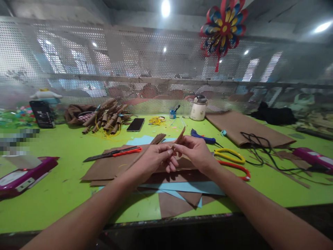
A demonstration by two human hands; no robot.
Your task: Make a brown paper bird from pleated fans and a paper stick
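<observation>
Left hand [162, 157] and right hand [195, 151] pinch one brown paper piece [180, 136] above paper sheets [104, 170], mid-table. Two phones [135, 125], two power strips [314, 159], one glue gun [203, 136]. Green tabletop [33, 215] open front-left.

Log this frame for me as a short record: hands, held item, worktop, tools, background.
Left hand: pinching at the strip's lower end
Right hand: thumb and fingers pinching the strip
Held item: brown strip, slanting up between the hands
Under hands: brown sheets and light blue sheets on a green table
Tools: orange-handled cutter on the brown sheets; blue glue gun beyond the right hand
Further back: brown rolls, flat phone, lidded bottle
Overhead: hanging red flower decoration
</observation>
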